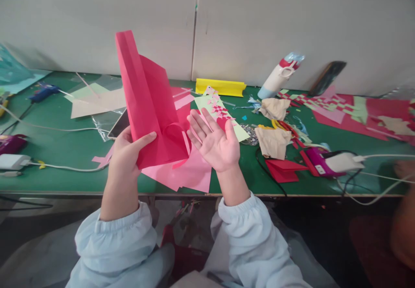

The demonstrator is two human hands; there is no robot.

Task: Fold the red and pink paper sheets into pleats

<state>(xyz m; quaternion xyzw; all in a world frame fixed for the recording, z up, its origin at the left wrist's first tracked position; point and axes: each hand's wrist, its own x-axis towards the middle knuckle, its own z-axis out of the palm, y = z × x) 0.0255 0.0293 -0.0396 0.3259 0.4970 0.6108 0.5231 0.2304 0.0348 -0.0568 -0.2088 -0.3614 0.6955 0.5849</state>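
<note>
My left hand [128, 149] grips a folded red paper [151, 93] by its lower left side, thumb on the front face. The paper stands tilted up above the table, with a creased flap along its left edge and a curled strip near its lower right corner. Palm up, my right hand [215, 143] is open beside that corner, its fingers spread and nothing in it. Whether its fingertips touch the paper I cannot tell. Beneath lie pink paper sheets [197, 173] and a pale green sheet [238, 130] with red and pink cut pieces on it.
On the green table [74, 147] are a white bottle [275, 80], a yellow folded strip [220, 87], a blue glue gun [45, 92], crumpled beige cloths [274, 142] and a purple power strip [319, 162] with cables. A grey partition [259, 20] stands behind. Part of another person shows at far right.
</note>
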